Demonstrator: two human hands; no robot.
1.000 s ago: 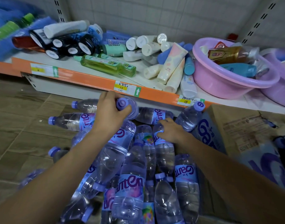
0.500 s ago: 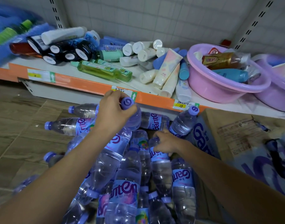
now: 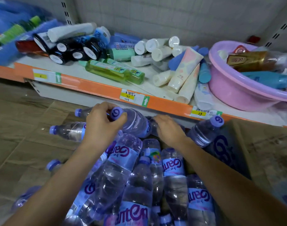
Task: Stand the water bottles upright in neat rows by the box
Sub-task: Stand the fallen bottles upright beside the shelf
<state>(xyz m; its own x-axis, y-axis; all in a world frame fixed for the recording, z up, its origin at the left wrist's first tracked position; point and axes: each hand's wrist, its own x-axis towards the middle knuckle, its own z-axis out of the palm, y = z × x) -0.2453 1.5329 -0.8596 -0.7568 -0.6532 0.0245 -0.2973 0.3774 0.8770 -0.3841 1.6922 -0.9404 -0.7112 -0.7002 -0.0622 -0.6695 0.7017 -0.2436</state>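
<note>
head view: left hand gripping bottle at neck, right hand fingers flat on pile, mid-lift, next needs tipping upright nr box.

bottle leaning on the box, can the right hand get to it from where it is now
Probably yes. The leaning bottle stands just right of the right hand, with its cap and shoulder exposed and nothing over it. The box only backs it on the far side, and the hand looks free of any firm grip.

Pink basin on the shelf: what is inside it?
Inside the pink basin lie a gold-brown bottle and a blue bottle, both on their sides. Anything beneath them is covered.
</note>
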